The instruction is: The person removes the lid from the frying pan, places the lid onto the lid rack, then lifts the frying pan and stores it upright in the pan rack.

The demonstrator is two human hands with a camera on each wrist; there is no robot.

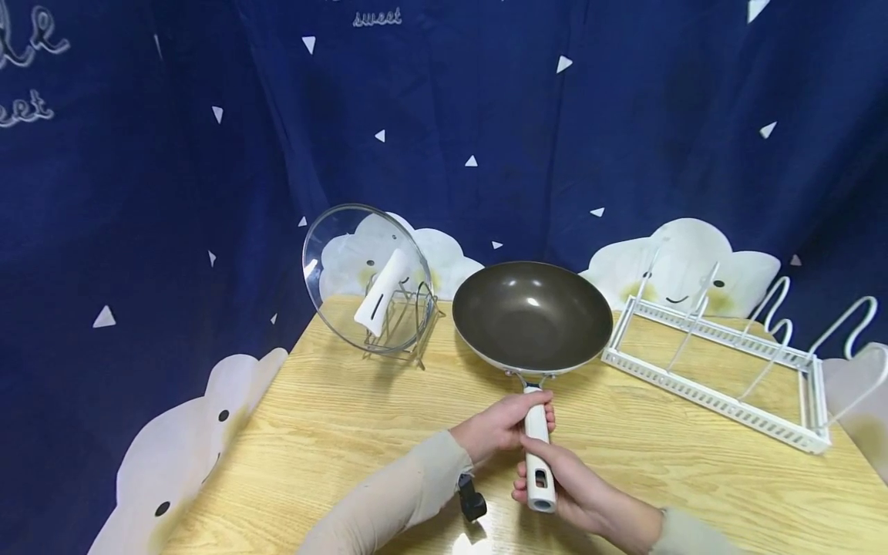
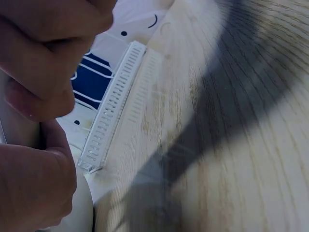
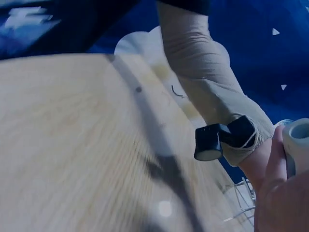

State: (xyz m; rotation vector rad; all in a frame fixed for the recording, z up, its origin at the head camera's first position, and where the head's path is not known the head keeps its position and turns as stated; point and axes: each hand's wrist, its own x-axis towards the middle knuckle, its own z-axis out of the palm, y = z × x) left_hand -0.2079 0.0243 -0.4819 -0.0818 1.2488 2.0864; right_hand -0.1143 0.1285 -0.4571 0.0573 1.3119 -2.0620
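A wok with a dark brown inside and a white handle is in the middle of the head view, its handle pointing toward me. My left hand grips the handle close to the pan. Nearer the handle's end, my right hand holds it too, fingers curled beneath and thumb on top. In the right wrist view the hollow end of the handle shows beside my thumb. Close up in the left wrist view are curled fingers, with part of the pan's white outside below them.
Left of the wok, a glass lid with a white handle stands tilted in a small wire stand. A white rack with upright wire dividers is at the right, close to the wok's rim. Behind the wooden table hangs a blue curtain.
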